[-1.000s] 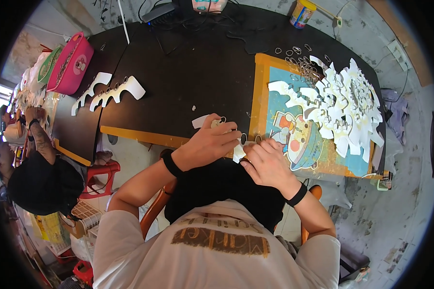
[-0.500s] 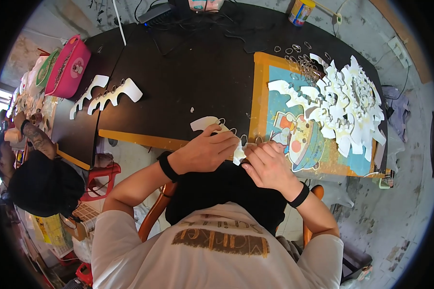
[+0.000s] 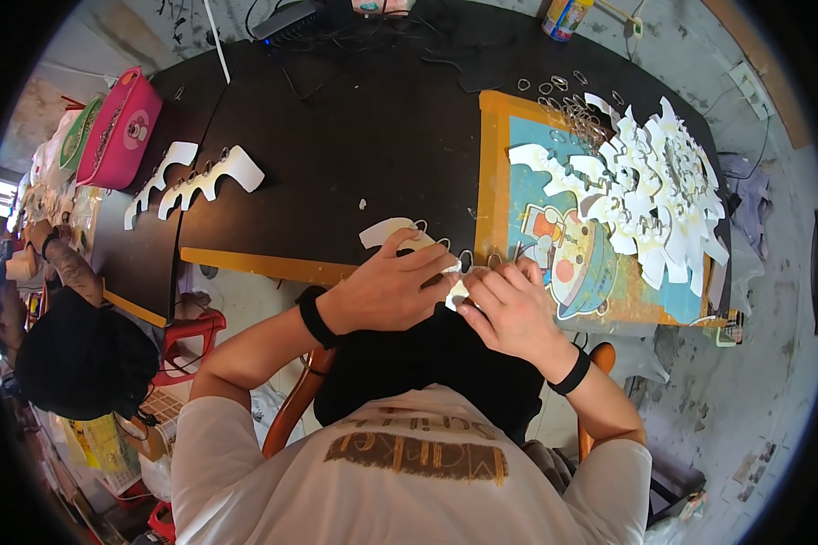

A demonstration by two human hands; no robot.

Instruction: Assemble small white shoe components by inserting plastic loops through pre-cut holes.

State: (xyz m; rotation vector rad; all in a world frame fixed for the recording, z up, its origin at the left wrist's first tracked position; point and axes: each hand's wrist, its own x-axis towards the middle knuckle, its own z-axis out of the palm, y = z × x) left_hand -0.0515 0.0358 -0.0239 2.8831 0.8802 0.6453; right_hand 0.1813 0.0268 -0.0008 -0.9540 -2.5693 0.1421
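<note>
a seated person (image 3: 409, 509) grips a notched white strip (image 3: 387, 232) fitted with metal rings (image 3: 466, 261) at the front edge of a dark table (image 3: 336, 154), left hand (image 3: 389, 285) over its middle, right hand (image 3: 513, 312) pinching its right end. to the right, a heap of similar strips (image 3: 650, 195) covers part of a blue cartoon mat (image 3: 527, 134), beside loose rings (image 3: 574, 115); two more strips (image 3: 234, 169) lie at left, near a pink basket (image 3: 118, 141).

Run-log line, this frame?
left hand: holds white scalloped strip; right hand: holds same strip; strip pile: right; loose metal rings: beside pile
</note>
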